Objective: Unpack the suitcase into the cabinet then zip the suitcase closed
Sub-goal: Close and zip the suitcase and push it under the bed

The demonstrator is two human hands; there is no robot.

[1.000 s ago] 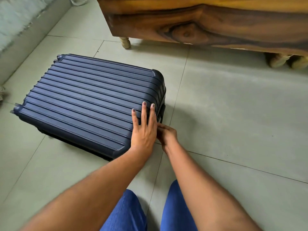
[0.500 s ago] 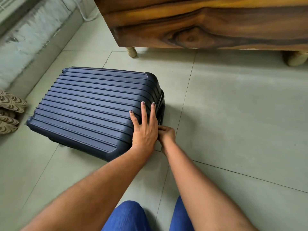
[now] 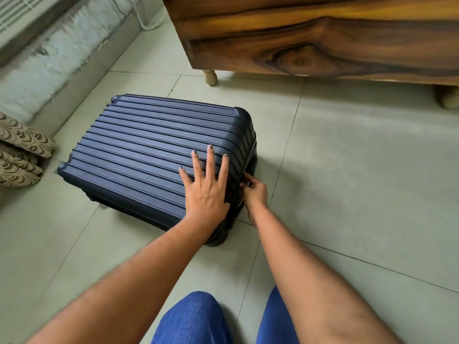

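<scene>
A dark blue ribbed hard-shell suitcase [image 3: 149,150] lies flat on the tiled floor with its lid down. My left hand [image 3: 206,189] rests flat on the lid near its right corner, fingers spread. My right hand [image 3: 255,192] is at the suitcase's right side, fingers pinched on the zipper pull [image 3: 244,183] along the zip seam. The pull itself is mostly hidden by my fingers. The wooden cabinet [image 3: 310,40] stands on small feet behind the suitcase, at the upper right.
A patterned beige cloth [image 3: 19,152] lies on the floor at the left edge, beside a low wall ledge [image 3: 57,60]. My knees in blue trousers [image 3: 196,319] are at the bottom. Bare floor tiles [image 3: 360,182] spread to the right.
The view has shifted, so the suitcase appears more central and the cloth has come into sight. My right hand has moved a little farther along the zip on the right side; my left hand's fingers have spread.
</scene>
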